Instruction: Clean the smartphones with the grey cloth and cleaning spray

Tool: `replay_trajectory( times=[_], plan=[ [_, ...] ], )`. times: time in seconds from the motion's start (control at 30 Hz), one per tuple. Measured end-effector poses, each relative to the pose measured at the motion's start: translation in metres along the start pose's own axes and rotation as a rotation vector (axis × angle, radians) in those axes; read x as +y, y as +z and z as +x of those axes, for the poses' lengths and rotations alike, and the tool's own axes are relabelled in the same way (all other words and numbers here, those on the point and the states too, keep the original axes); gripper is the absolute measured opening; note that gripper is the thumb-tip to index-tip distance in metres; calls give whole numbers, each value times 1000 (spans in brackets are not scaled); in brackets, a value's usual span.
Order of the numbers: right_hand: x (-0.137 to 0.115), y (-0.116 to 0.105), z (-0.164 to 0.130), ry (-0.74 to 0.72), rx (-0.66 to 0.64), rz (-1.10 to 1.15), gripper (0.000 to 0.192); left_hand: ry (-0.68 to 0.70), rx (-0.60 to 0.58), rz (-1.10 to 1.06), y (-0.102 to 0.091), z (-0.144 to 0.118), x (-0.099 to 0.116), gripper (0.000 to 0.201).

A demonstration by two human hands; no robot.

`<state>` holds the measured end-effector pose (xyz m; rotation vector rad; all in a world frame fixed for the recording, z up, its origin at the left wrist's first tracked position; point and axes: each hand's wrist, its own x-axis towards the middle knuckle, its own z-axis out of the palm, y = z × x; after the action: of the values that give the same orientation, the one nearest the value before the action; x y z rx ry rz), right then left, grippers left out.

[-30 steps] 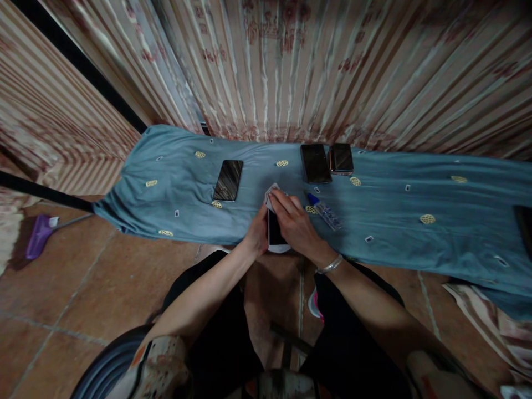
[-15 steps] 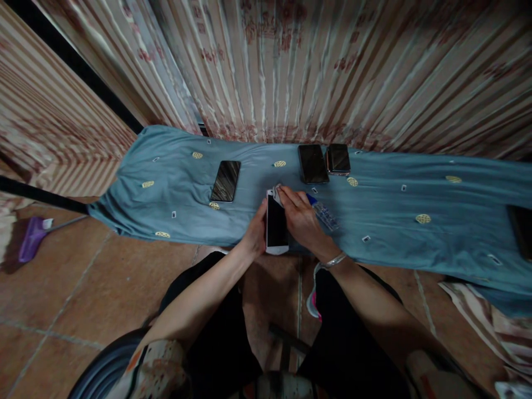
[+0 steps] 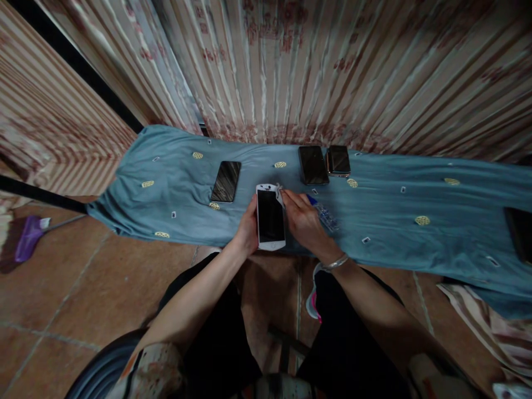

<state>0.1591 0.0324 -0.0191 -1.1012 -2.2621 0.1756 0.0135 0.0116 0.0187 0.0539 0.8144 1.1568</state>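
A white smartphone (image 3: 271, 217) with a dark screen is held upright at the front edge of the cloth-covered surface. My left hand (image 3: 248, 226) grips it along its left side. Pinched in the fingers of my right hand (image 3: 303, 219) is a small light grey cloth (image 3: 279, 192), touching the phone's upper right edge. Just beyond my right hand lies a clear plastic packet with a blue end (image 3: 325, 215), partly hidden by the hand.
Blue patterned fabric (image 3: 390, 221) covers the long surface. A dark phone (image 3: 225, 181) lies at left; a larger dark device (image 3: 313, 165) and a small stack of phones (image 3: 338, 160) lie behind. Another dark device (image 3: 520, 233) sits far right. A pleated curtain (image 3: 266, 72) hangs at the back.
My left hand has shifted the phone slightly left and turned its face more towards me. The right hand with the cloth stays near the top right corner, now at the phone's edge.
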Motion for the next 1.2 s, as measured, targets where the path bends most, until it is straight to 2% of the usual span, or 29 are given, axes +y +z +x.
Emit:
replay_trajectory(
  times=[0.4,0.53,0.67,1.0,1.2],
  plan=[
    [-22,-4,-11,-68,-78,5,51,-26,-3,-17,-1,0,18,55],
    [-31,-8,-18,-88,-84,-27,49,-46,43,0,1,-2,23,61],
    [-39,-11,-26,-107,-109,-2,50,-18,35,13,-2,0,26,60],
    [-61,-12,-33,-211,-140,42,50,18,65,14,-4,3,26,60],
    [-68,-7,-27,-287,-108,-3,44,-46,82,62,-3,3,26,67]
  ],
)
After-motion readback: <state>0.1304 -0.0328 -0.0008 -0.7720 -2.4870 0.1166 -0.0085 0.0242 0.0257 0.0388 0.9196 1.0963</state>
